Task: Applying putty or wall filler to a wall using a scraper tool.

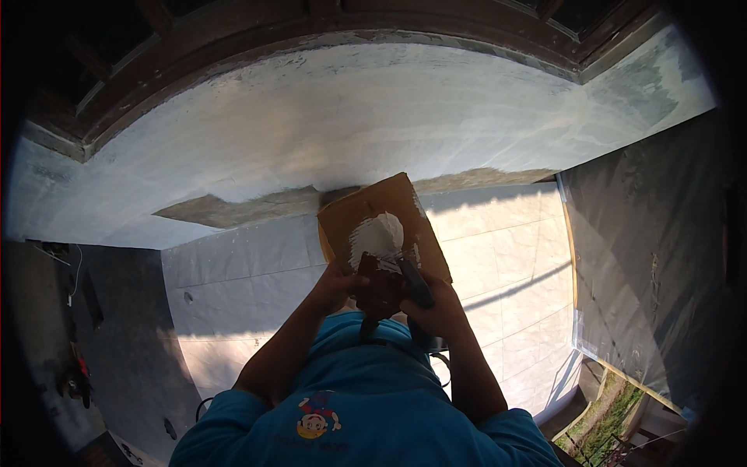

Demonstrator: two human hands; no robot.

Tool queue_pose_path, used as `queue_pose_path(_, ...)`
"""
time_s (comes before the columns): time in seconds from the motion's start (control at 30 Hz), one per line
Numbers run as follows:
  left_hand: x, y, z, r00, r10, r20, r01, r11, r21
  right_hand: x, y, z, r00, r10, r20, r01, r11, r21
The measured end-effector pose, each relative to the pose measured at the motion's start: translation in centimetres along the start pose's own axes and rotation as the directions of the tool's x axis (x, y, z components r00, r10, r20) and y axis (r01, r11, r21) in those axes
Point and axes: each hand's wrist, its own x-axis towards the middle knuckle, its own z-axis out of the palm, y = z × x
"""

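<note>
A brown, flat board (pixel 424 226), possibly cardboard or wood, is held tilted in front of my waist. White putty-like paste (pixel 380 233) lies heaped and smeared on its middle. My left hand (pixel 340 286) is closed at the board's near left edge, its thumb over a dark reddish-brown flat piece (pixel 380 282) that overlaps the paste. My right hand (pixel 437 305) grips a dark-handled tool (pixel 416 282), which looks like a scraper; its working end lies against the paste and is hard to make out. Shadow hides most of my fingers.
Ahead stands a whitish plastered wall (pixel 350 117) with bare grey patches along its foot, below a brown wooden window frame (pixel 233 35). Pale tiles cover the floor (pixel 513 265), partly sunlit. Dark sheeting (pixel 638 257) is at the right, and a dark surface (pixel 124 311) at the left.
</note>
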Motion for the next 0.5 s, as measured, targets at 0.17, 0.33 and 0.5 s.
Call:
queue_pose_path(0.17,0.18,0.10,0.31,1.000,0.011,-0.006,-0.011,1.000,-0.001,-0.07,-0.02,-0.28,0.998,-0.053,-0.046,0.055,0.997,0.050)
queue_pose_path(0.33,0.00,-0.23,0.44,0.999,0.020,-0.029,-0.021,0.999,-0.036,-0.01,-0.21,-0.72,0.995,-0.077,-0.065,0.083,0.993,0.079)
queue_pose_path(0.5,0.07,-0.10,0.55,0.999,0.012,-0.045,-0.015,0.999,-0.053,0.30,0.23,-0.64,0.995,-0.072,-0.076,0.079,0.993,0.089)
